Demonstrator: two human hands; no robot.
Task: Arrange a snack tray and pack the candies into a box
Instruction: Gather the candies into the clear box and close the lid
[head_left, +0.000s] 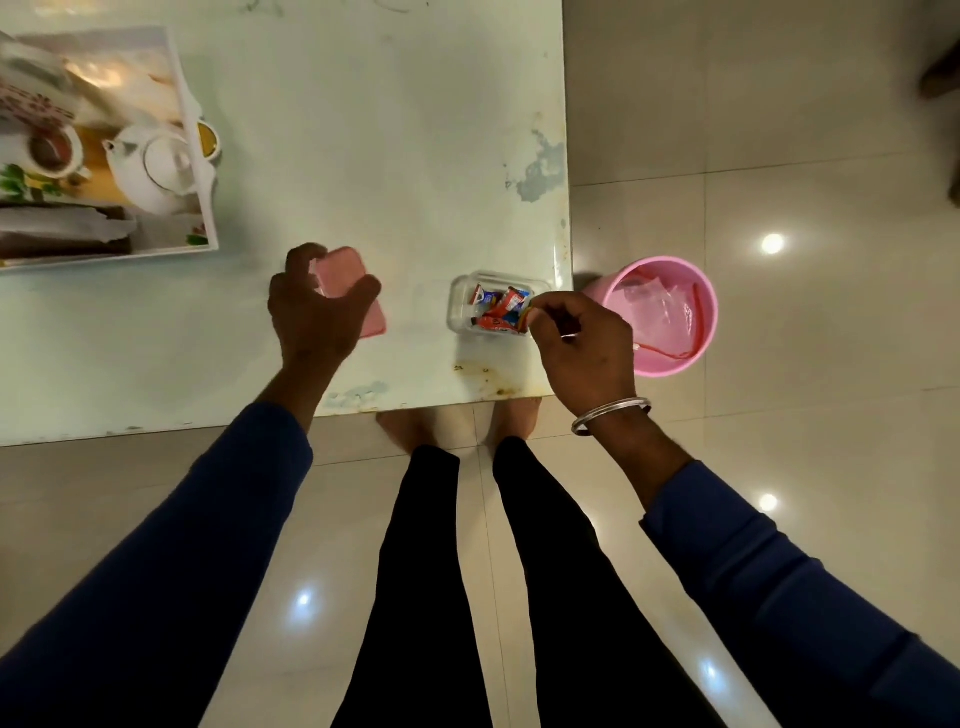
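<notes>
A small clear plastic box stands near the table's front right corner, holding several red and blue wrapped candies. My right hand is at the box's right edge, its fingertips pinched on a candy wrapper at the rim. A pink lid lies flat on the table left of the box. My left hand hovers over the lid with fingers spread and curled around it; whether it touches the lid I cannot tell. A printed tray with snacks sits at the far left.
A pink bin with clear wrappers inside stands on the floor just right of the table corner. The pale table has a worn edge at the right. My legs and feet are below the front edge, on glossy tiles.
</notes>
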